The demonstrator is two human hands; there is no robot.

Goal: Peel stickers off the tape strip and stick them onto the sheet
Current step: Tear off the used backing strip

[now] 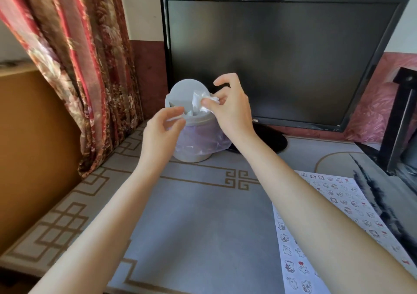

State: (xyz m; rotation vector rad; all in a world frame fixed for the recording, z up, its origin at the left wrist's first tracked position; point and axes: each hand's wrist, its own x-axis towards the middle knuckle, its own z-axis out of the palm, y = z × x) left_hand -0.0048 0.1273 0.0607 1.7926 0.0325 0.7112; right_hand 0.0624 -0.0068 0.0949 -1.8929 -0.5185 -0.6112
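1. Two hands meet over a grey bin (191,140). The right hand (232,111) has its grip pinched on a crumpled white strip (204,102), and the left hand (163,129), grip narrow, pinches a thin white scrap (174,119).
2. That bin stands on the worktop (203,226), before a dark monitor (282,57).
3. Well to the right, the sheet (338,208) lies flat.

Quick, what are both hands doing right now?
Left hand: pinching a thin white scrap.
Right hand: pinching crumpled white paper above the small bin.
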